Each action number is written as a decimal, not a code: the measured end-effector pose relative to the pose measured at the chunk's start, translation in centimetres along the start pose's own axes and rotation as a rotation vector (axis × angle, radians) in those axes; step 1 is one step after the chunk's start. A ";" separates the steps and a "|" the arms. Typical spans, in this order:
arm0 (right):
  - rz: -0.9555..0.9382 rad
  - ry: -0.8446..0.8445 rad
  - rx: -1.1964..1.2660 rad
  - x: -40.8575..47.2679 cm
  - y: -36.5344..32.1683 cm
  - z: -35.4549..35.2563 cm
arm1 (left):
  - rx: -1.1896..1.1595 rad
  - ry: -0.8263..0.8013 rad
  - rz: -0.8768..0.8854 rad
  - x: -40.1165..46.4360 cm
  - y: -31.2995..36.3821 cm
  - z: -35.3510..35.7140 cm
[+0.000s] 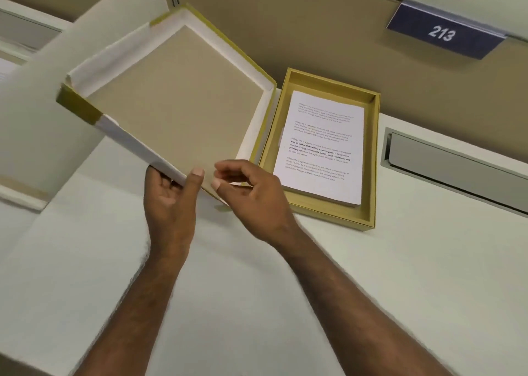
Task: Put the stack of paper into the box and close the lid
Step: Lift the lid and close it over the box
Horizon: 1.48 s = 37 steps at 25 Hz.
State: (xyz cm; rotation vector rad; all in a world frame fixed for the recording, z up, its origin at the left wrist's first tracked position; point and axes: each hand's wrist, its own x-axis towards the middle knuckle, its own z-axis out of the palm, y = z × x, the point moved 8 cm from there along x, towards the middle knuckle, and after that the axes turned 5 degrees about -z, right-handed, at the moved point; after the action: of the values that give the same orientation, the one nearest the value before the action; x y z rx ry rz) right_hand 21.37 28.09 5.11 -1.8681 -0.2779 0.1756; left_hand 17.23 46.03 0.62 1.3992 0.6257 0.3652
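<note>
The stack of printed paper (321,150) lies flat inside the open mustard-yellow box (371,158) on the white desk. The box lid (177,101), tan inside with white rims and yellow corners, is lifted and tilted, its open side facing me, left of the box. My left hand (171,201) grips the lid's near edge, thumb on the inside. My right hand (251,195) hovers at the lid's near right corner, fingers curled loosely; whether it touches the lid I cannot tell.
A tan partition wall (314,32) stands behind the box with a blue "213" sign (443,32). A grey cable slot (457,170) is set in the desk at the right. White desk surface (257,290) spreads in front.
</note>
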 end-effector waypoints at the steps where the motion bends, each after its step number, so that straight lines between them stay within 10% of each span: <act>1: 0.037 0.045 0.086 0.2 -0.4 -1.6 | 0.061 -0.001 0.082 -0.2 1.0 0.7; 11: 0.122 0.219 0.807 1.5 -3.7 -16.6 | 0.525 -0.387 0.739 -4.0 4.8 11.6; 23: 0.475 0.490 0.543 -3.3 11.1 -22.6 | 1.084 -0.607 1.043 -5.1 -0.2 15.6; 29: 0.470 0.631 0.237 -5.4 15.9 -23.8 | 0.886 -0.520 0.133 -0.1 -5.5 12.5; 37: 0.521 0.652 0.032 -6.3 17.5 -23.9 | 0.538 -0.553 -0.175 1.0 -5.6 13.7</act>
State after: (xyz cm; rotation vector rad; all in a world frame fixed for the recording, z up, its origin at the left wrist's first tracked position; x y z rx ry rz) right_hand 23.35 -0.69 -4.29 -1.8268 0.6571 -0.0831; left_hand 25.63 34.88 -4.36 1.8398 0.3895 -0.3559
